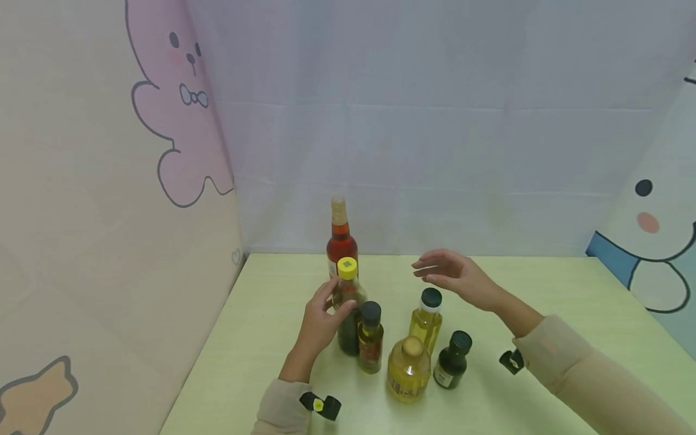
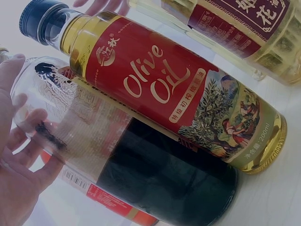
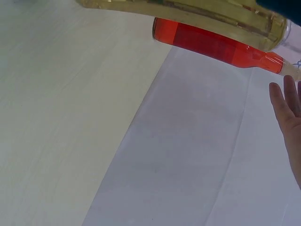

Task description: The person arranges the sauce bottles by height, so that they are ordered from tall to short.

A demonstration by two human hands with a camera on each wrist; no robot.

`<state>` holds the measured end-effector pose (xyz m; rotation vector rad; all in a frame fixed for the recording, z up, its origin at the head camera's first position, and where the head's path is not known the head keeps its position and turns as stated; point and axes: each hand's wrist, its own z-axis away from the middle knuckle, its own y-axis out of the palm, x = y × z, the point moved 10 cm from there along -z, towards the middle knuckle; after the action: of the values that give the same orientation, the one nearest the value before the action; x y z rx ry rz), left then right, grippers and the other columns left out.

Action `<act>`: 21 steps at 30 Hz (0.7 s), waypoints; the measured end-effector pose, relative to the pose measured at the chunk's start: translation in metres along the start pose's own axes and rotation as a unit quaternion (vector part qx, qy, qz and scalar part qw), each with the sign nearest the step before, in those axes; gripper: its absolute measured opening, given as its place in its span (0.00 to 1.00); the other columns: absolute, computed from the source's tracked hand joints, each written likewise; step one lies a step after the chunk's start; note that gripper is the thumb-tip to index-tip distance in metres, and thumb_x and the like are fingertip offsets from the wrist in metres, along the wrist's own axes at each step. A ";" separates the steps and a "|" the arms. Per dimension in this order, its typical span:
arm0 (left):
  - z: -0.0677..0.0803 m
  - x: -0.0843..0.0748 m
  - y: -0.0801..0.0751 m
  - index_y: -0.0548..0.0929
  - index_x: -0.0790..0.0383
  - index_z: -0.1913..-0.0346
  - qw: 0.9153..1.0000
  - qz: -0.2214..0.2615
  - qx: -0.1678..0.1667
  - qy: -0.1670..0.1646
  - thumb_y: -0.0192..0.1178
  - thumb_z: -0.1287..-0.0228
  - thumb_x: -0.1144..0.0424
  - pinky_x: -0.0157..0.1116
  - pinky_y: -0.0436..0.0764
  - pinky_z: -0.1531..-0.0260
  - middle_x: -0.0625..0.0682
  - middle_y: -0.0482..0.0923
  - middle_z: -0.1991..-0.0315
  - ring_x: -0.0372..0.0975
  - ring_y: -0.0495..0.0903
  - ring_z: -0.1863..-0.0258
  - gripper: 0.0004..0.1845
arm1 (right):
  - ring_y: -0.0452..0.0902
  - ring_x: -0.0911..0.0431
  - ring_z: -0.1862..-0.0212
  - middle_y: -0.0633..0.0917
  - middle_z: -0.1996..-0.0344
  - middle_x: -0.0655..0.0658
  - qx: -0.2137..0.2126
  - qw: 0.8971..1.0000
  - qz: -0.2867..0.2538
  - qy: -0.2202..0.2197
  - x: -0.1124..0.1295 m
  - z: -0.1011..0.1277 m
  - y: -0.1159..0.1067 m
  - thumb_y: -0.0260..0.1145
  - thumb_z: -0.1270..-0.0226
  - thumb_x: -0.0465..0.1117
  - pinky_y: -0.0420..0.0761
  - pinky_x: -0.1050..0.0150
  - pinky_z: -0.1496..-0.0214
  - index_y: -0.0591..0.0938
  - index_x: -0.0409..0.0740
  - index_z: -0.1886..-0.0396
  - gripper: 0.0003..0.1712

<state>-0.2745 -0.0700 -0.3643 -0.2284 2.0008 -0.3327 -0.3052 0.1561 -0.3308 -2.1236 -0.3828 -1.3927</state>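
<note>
The left hand (image 1: pixel 318 323) curls its fingers (image 2: pixel 21 136) round the yellow-capped bottle (image 1: pixel 348 302), gripping its shoulder. The right hand (image 1: pixel 457 277) hovers above the black-capped bottle (image 1: pixel 426 320), fingers straight, holding nothing.

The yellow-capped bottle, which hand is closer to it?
Left. The left hand grips the yellow-capped bottle around its body, while the right hand hovers open in the air off to its right, touching nothing.
</note>
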 end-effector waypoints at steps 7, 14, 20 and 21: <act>-0.001 -0.003 -0.001 0.66 0.72 0.39 1.000 0.007 -0.004 0.001 0.60 0.42 0.65 0.56 0.69 0.53 0.63 0.69 0.46 0.54 0.68 0.47 0.28 | 0.70 0.41 0.47 0.74 0.48 0.34 0.004 1.000 0.009 -0.005 -0.004 0.009 0.001 0.56 0.34 0.32 0.74 0.58 0.50 0.67 0.32 0.44 0.20; 0.001 0.000 -0.001 0.67 0.72 0.40 1.000 0.016 -0.012 -0.002 0.61 0.42 0.66 0.55 0.69 0.53 0.64 0.69 0.46 0.54 0.69 0.47 0.28 | 0.69 0.39 0.47 0.72 0.47 0.30 0.010 1.000 0.005 -0.005 -0.008 0.016 0.005 0.54 0.34 0.31 0.73 0.59 0.49 0.67 0.33 0.44 0.19; 0.000 0.012 0.002 0.67 0.70 0.40 1.000 0.022 -0.015 -0.011 0.62 0.42 0.65 0.54 0.69 0.52 0.62 0.68 0.45 0.53 0.67 0.45 0.28 | 0.69 0.41 0.47 0.72 0.48 0.30 0.014 1.000 0.018 -0.011 -0.007 0.021 0.009 0.54 0.34 0.30 0.73 0.59 0.50 0.68 0.34 0.44 0.18; -0.001 0.016 0.003 0.67 0.69 0.39 1.000 0.024 -0.015 -0.009 0.62 0.42 0.64 0.54 0.69 0.52 0.62 0.68 0.45 0.52 0.67 0.45 0.29 | 0.69 0.42 0.47 0.72 0.48 0.31 0.015 1.000 0.021 -0.011 -0.007 0.022 0.009 0.54 0.35 0.30 0.73 0.59 0.49 0.69 0.34 0.45 0.18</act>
<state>-0.2825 -0.0722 -0.3789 -0.2020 1.9914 -0.2702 -0.2866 0.1624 -0.3464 -2.1125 -0.3624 -1.3340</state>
